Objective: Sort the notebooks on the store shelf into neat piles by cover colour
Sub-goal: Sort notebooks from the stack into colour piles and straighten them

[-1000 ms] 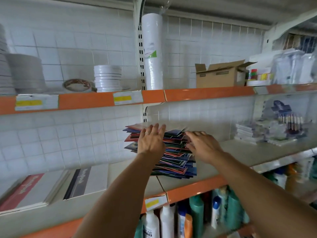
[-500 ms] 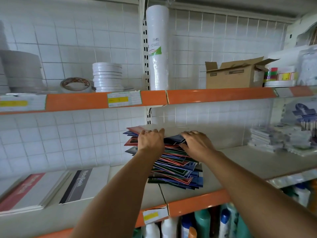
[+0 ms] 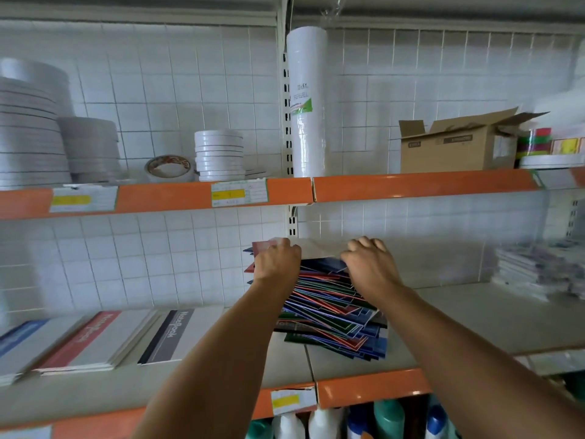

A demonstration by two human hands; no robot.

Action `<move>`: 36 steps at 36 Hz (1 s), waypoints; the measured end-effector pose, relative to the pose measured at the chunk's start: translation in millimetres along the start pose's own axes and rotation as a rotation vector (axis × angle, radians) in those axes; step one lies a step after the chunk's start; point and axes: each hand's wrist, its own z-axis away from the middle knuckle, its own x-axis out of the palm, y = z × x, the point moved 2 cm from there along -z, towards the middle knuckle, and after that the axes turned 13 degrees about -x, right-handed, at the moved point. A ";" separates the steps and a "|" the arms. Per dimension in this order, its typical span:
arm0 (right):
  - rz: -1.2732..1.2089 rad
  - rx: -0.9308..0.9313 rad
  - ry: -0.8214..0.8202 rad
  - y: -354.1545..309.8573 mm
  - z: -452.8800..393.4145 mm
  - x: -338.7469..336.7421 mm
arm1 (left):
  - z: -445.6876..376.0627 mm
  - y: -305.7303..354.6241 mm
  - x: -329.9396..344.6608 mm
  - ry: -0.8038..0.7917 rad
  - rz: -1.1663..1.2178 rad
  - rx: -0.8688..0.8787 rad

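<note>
We see a messy stack of thin red, blue and green notebooks on the grey, orange-edged store shelf. Our left hand and right hand each curl their fingers over the stack's far top edge, grasping it.

Both arms reach forward, left hand and right hand fingers curled.
</note>
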 end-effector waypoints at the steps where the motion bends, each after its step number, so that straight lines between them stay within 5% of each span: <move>1: -0.005 -0.002 0.008 0.2 -0.3 -0.8 | -1.3 0.3 -0.1 0.007 0.007 -0.005; 12: -0.234 -0.072 -0.136 8.9 9.9 -1.2 | 4.2 2.2 4.5 -0.018 0.202 -0.043; 22: -0.072 -0.241 -0.040 13.0 17.8 -7.1 | 21.7 -12.5 -7.4 0.047 0.199 -0.044; 36: -0.204 -0.276 -0.022 -16.6 29.7 -42.2 | 92.3 -70.5 -31.1 0.099 0.193 -0.185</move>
